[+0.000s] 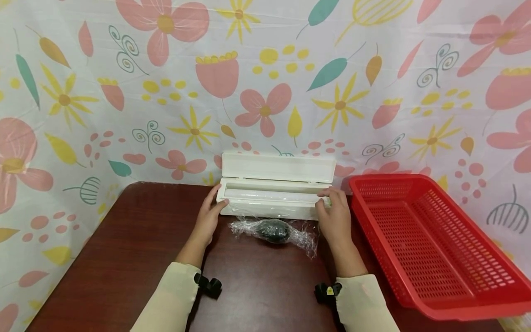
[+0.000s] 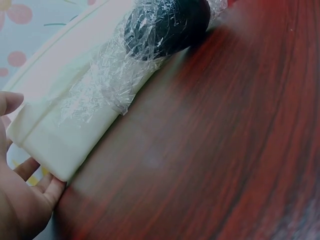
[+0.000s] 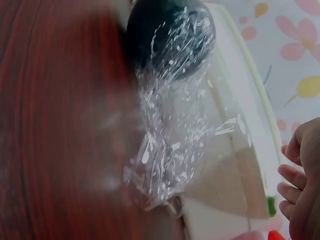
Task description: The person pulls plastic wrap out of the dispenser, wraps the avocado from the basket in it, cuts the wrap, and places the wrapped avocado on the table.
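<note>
A white cling film dispenser (image 1: 269,210) lies along the far table edge with its lid (image 1: 278,167) raised. Inside it runs a roll of clear film (image 1: 269,196), and some film drapes over the front wall. My left hand (image 1: 206,219) grips the dispenser's left end, thumb at the top edge. At its right end is my right hand (image 1: 335,214), fingers bent over the box edge; I cannot tell whether they pinch anything. Just in front lies a dark rounded object (image 1: 274,230) wrapped in clear film, with crumpled ends (image 3: 167,165) spreading to both sides.
A red perforated plastic basket (image 1: 429,305) stands to the right, close beside my right forearm. Behind the brown wooden table (image 1: 265,290) hangs a flower-patterned cloth (image 1: 265,60). A small green piece (image 3: 271,206) sits at the dispenser's right end.
</note>
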Motion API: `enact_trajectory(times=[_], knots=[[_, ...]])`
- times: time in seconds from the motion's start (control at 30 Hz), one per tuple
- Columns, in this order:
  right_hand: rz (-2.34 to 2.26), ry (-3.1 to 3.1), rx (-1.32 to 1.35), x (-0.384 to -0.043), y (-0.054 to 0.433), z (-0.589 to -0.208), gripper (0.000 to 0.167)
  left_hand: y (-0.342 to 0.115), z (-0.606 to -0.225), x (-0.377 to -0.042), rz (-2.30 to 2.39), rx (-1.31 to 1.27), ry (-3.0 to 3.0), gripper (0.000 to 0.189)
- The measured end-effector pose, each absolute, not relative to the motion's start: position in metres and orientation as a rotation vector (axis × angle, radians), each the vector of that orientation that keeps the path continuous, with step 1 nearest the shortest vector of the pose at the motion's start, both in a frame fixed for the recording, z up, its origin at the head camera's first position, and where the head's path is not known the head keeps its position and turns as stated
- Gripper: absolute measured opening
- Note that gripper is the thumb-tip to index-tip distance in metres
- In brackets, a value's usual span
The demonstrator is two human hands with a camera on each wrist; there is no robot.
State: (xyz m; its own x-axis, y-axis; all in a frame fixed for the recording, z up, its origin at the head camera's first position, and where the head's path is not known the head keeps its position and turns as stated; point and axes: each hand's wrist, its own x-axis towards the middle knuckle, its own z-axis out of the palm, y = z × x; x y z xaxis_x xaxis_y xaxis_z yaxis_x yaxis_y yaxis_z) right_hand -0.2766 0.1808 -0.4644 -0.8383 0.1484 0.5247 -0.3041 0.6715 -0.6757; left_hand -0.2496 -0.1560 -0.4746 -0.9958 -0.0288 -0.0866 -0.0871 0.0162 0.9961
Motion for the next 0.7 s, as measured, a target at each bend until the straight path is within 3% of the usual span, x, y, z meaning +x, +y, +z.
enact_trajectory(times=[0.7], knots=[[1.010, -2.551, 0.495, -0.261, 0.165, -0.445, 0.018, -0.153, -0.474, -0.251, 2.221, -0.142, 2.163, 0.067]])
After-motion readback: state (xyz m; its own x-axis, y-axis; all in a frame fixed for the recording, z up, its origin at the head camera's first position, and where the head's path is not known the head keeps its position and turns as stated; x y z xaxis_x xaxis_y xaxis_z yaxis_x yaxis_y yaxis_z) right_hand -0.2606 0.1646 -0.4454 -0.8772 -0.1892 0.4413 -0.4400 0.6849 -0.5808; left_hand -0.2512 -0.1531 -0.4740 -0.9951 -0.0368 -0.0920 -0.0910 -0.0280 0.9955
